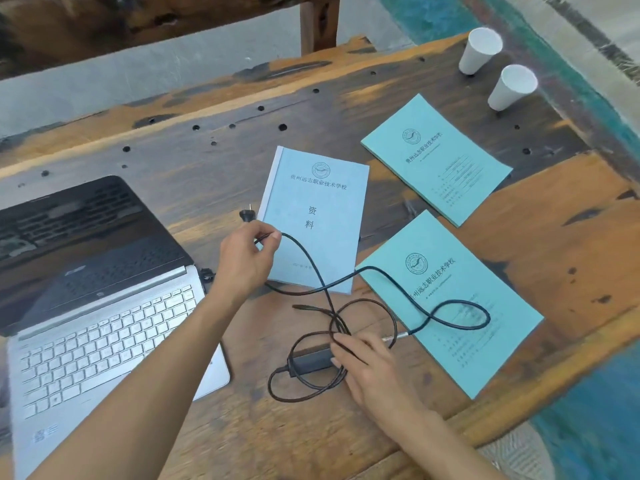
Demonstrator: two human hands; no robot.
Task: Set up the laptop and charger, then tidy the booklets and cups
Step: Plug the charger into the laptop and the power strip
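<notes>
An open silver laptop with a dark screen sits at the left of the wooden table. My left hand pinches the black charger cable just behind its wall plug, held above a pale blue booklet. My right hand rests on the black charger brick amid loops of cable. Two green booklets lie to the right, the nearer one under the cable. Two white paper cups stand at the far right.
The table top is rough wood with several dark holes and a raised back rail. A wooden bench stands beyond the table. A teal painted floor shows past the right edge.
</notes>
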